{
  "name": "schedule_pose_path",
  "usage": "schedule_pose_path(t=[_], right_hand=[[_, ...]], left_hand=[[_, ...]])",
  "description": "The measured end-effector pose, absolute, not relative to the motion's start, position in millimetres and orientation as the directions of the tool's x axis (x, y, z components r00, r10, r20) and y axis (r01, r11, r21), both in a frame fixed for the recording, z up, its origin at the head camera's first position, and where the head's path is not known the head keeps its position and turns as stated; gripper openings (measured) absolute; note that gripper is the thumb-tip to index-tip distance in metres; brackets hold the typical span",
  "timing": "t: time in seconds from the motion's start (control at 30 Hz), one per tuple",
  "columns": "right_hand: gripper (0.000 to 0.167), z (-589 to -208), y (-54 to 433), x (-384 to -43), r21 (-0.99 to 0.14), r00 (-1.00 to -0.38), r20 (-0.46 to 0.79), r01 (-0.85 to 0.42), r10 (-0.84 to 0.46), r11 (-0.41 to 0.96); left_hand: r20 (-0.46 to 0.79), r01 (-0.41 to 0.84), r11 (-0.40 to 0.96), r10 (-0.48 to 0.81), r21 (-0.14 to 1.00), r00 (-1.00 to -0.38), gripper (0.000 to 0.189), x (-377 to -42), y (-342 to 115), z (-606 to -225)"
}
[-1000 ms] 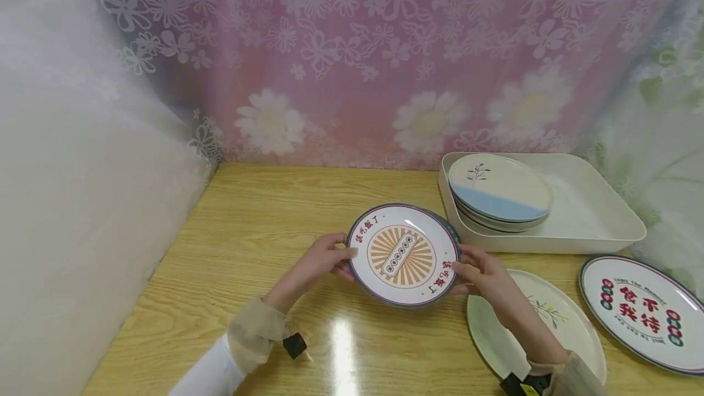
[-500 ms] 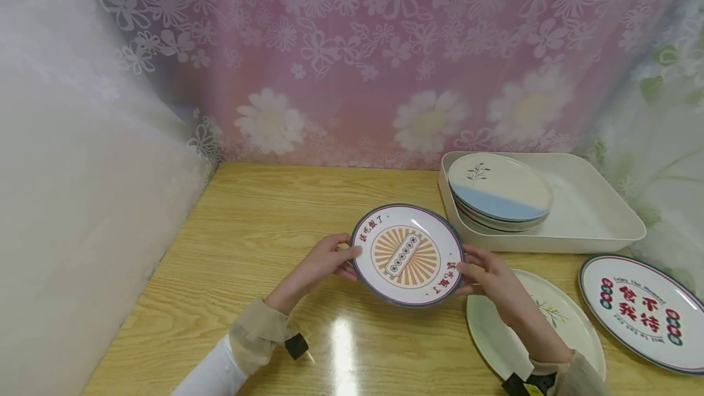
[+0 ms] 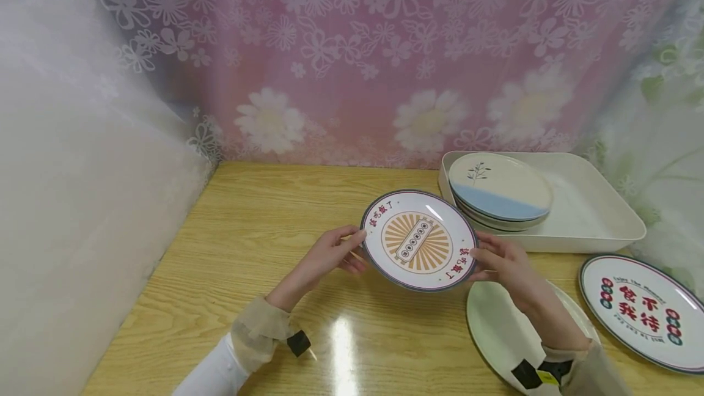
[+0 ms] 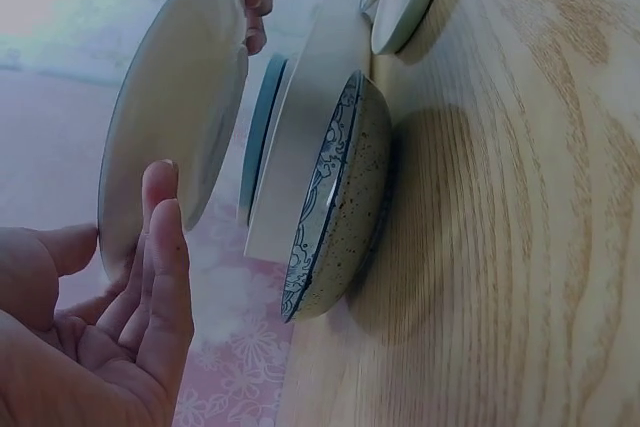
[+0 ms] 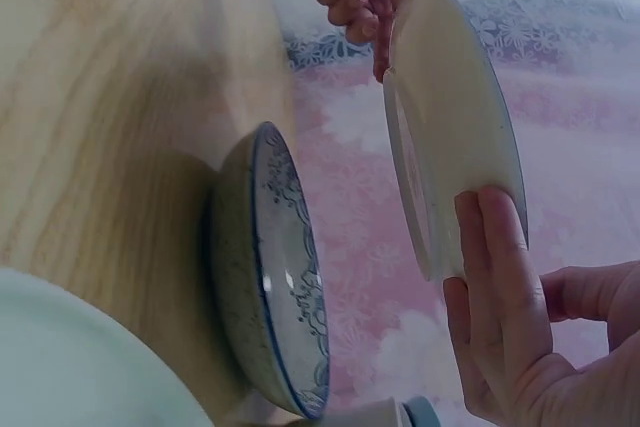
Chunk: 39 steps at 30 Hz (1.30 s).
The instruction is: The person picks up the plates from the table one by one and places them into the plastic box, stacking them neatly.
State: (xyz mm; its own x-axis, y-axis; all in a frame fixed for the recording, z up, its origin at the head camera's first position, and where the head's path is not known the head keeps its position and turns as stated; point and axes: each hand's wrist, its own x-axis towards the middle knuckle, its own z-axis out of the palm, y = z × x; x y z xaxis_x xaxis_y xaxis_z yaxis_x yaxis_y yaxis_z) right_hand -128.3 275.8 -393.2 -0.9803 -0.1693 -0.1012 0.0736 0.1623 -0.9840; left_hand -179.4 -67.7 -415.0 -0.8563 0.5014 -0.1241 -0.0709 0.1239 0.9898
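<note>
Both hands hold a white round plate (image 3: 419, 241) with an orange sunburst, red characters and a dark rim, one hand at each side. At its left edge, my left hand (image 3: 324, 255) pinches the rim, thumb on top and fingers beneath. Opposite it, my right hand (image 3: 508, 267) grips the right edge the same way. Both wrist views show the plate's pale underside raised off the table. Below stands a speckled bowl (image 4: 345, 197) with a blue-patterned inside, upright on the wood; in the head view the plate hides it.
Behind to the right, a cream tray (image 3: 594, 200) holds a stack of plates (image 3: 500, 188), the top one cream and blue. A pale green plate (image 3: 497, 329) lies under my right forearm. Beyond it rests a white oval plate (image 3: 640, 316) with red characters.
Both hands have carried the sunburst plate a little to the right and, in the last half second, slightly away from me. The tray and the other plates have stayed put.
</note>
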Motion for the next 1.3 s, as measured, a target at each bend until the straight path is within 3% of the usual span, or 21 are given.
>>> schedule_pose_path(t=[0.23,0.43,0.7,0.83,1.3], right_hand=[[0.062,-379,303,-144,-1.000,-0.989,-0.009,0.010,-0.147,-0.003],[0.051,-362,323,-157,-0.996,-0.999,0.015,-0.011,-0.045,-0.091],[0.060,-355,349,-178,-0.969,-0.994,-0.058,0.034,0.091,-0.243],[0.072,-356,362,-184,-0.950,-0.984,-0.109,0.062,0.139,-0.307],[0.076,-364,381,-190,-0.935,-0.951,-0.231,0.158,0.207,-0.319]], left_hand=[[-0.118,-0.066,0.118,0.517,0.991,-0.848,0.037,-179,-69,-418],[-0.141,-0.082,0.132,0.533,0.988,-0.834,0.035,-178,-71,-423],[-0.145,-0.076,0.148,0.536,0.986,-0.832,0.035,-177,-72,-427],[-0.143,-0.074,0.148,0.531,0.986,-0.835,0.034,-176,-72,-429],[-0.152,-0.083,0.150,0.539,0.985,-0.829,0.034,-174,-74,-432]])
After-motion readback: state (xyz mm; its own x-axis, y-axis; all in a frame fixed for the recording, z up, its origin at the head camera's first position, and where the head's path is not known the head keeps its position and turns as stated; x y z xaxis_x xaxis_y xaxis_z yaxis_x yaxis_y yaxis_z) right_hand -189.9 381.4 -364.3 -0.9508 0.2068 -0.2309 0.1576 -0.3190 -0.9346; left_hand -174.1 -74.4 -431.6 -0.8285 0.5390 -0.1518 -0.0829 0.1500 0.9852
